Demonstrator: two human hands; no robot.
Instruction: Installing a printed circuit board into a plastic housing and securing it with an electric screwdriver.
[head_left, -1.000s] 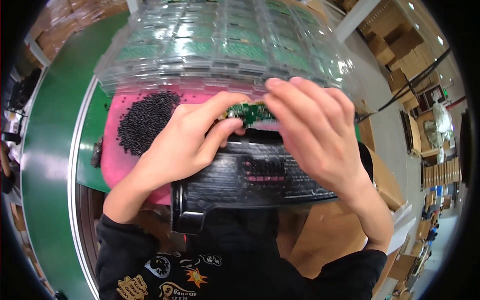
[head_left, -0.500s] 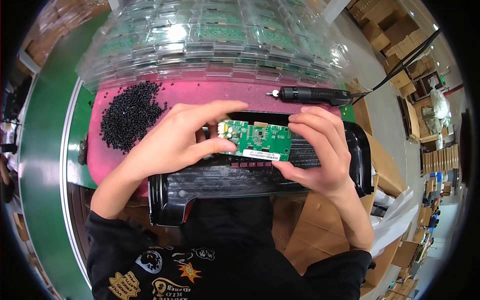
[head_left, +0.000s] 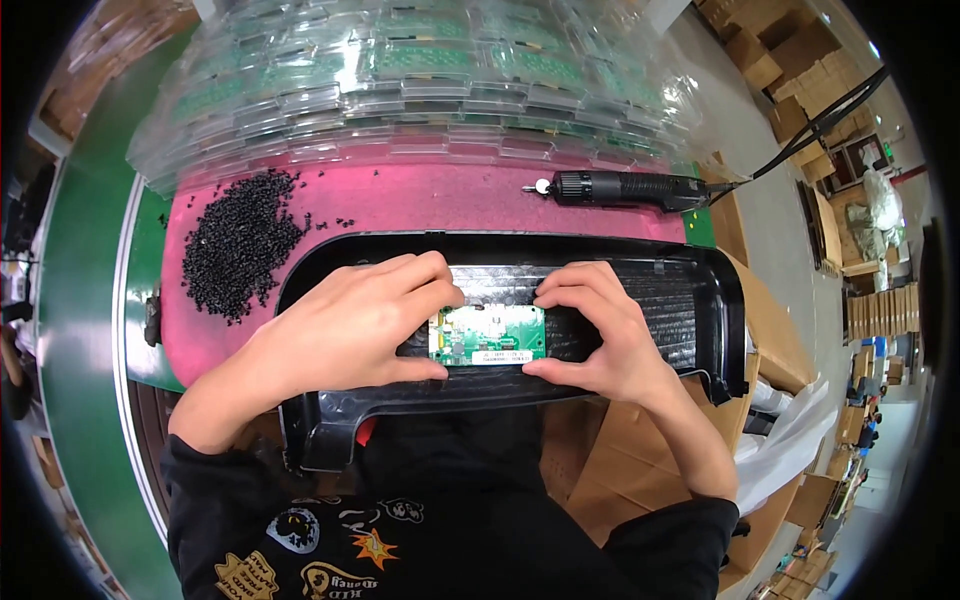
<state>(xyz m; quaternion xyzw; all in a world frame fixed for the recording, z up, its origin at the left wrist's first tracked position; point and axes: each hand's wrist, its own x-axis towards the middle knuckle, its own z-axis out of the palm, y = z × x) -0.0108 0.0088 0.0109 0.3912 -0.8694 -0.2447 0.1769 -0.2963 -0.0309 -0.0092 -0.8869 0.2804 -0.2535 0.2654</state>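
A green circuit board (head_left: 495, 335) with a white label strip along its near edge lies level within a long black plastic housing (head_left: 390, 400). My left hand (head_left: 365, 315) grips the board's left end, fingers at the far edge and thumb at the near one. At the right end my right hand (head_left: 605, 335) pinches it the same way, with index finger and thumb on opposite corners. Whether the board rests on the housing floor or is held just above it, I cannot tell. The housing's open, ribbed inside faces up.
Beyond the housing a pink mat (head_left: 430, 200) carries a heap of small black screws (head_left: 240, 245) at left and a black electric screwdriver (head_left: 625, 190) at right, its cable running off right. Stacked clear plastic trays (head_left: 430, 90) with green boards stand behind. Cardboard boxes (head_left: 640, 440) sit at lower right.
The board has come nearer to me and lower into the housing, turned level. The housing now shows its open inside more fully. Both hands moved with the board and hold its two ends.
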